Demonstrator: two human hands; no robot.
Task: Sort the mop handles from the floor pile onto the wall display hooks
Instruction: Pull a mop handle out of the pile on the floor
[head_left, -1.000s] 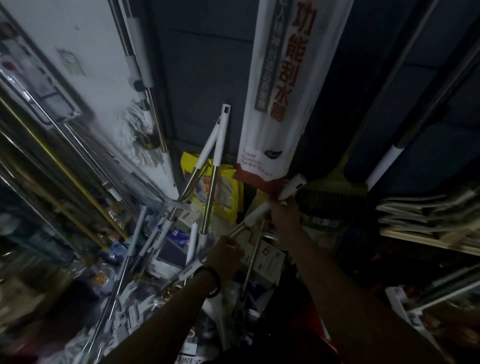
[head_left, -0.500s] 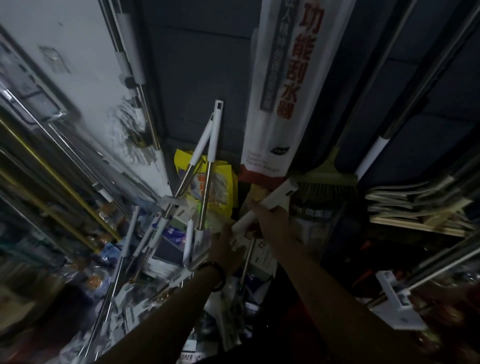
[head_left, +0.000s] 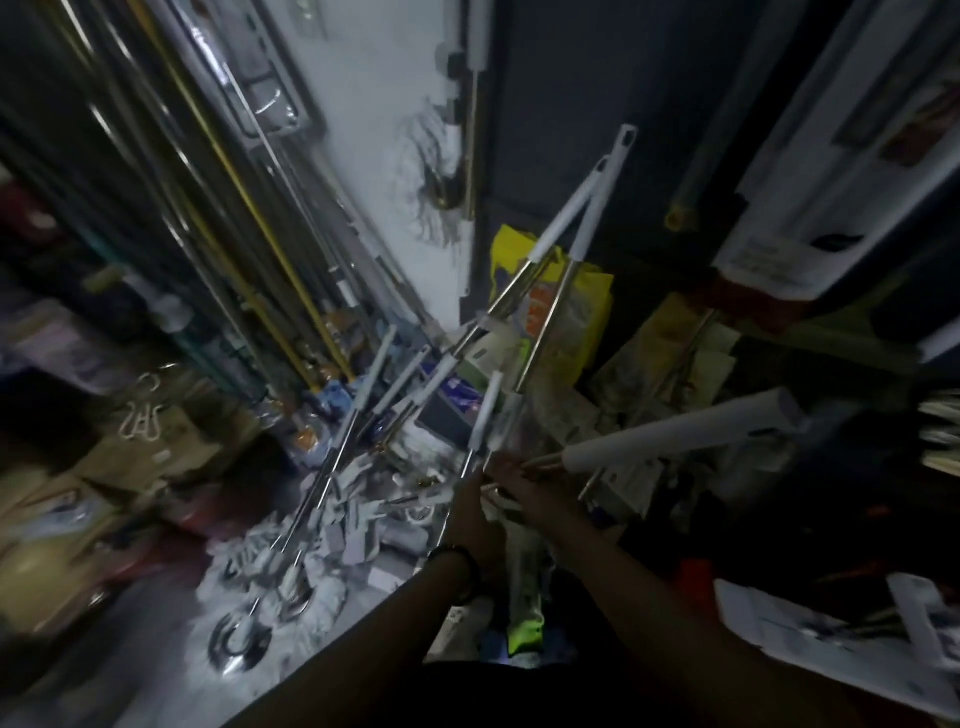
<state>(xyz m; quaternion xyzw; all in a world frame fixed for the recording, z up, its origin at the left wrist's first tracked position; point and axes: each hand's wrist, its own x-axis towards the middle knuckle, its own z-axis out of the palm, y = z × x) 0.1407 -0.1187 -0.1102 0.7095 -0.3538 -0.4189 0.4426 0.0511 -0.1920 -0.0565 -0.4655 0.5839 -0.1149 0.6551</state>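
In the dim, blurred head view, my right hand (head_left: 543, 493) grips a mop handle (head_left: 675, 436) just below its thick white grip, which points up and to the right. My left hand (head_left: 475, 512), with a dark wristband, sits right beside it, and its fingers curl round the same thin metal shaft. Several more mop handles (head_left: 550, 249) with white grips lean together against the dark wall ahead. Their metal shafts run down into the floor pile (head_left: 311, 551) of white mop parts. No display hook is plainly visible.
Long metal and yellow poles (head_left: 223, 197) stand packed along the left wall. A yellow bag (head_left: 597, 306) and boxes sit behind the leaning handles. A white packaged item (head_left: 810, 156) hangs at upper right. Papers and packaging (head_left: 810, 634) lie at lower right, cardboard boxes (head_left: 135, 457) at left.
My view has swung left and down. The held handle's white grip has tipped over to the right, and my two hands have come close together on its shaft.
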